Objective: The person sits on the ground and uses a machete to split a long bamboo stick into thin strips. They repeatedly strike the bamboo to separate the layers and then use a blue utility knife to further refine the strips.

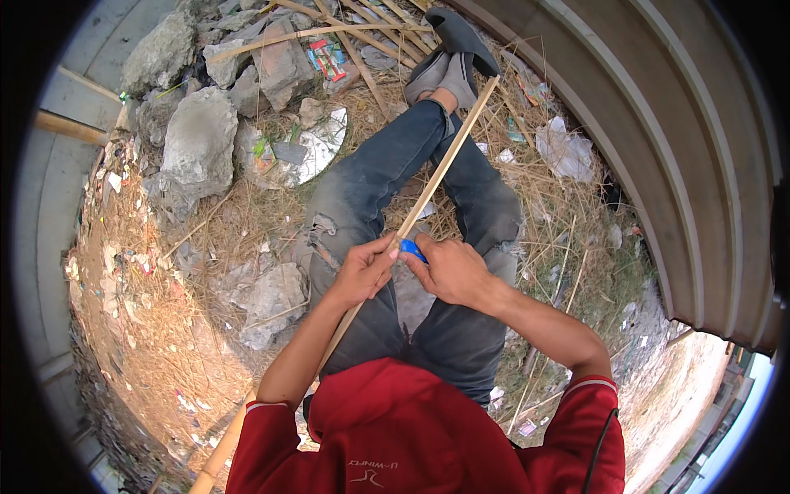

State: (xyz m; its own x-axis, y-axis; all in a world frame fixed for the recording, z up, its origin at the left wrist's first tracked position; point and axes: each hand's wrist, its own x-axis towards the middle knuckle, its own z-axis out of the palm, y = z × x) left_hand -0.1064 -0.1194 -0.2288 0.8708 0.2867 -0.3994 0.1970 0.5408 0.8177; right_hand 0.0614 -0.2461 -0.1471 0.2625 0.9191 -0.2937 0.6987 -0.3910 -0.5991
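A long, pale bamboo strip (442,169) slants across my lap, its far end near my crossed feet and its near end passing under my left forearm. My left hand (364,270) is closed around the strip above my thighs. My right hand (454,267) is closed on a small tool with a blue handle (414,250), held against the strip right beside my left fingers. Its blade or tip is hidden, so I cannot tell what kind of tool it is.
Grey concrete rubble (200,142) is heaped at the far left, with more bamboo strips (354,29) beyond it. A corrugated metal sheet (658,123) curves along the right. Dry grass, litter and a clear plastic bag (564,150) surround my legs. A bamboo pole (220,449) lies at lower left.
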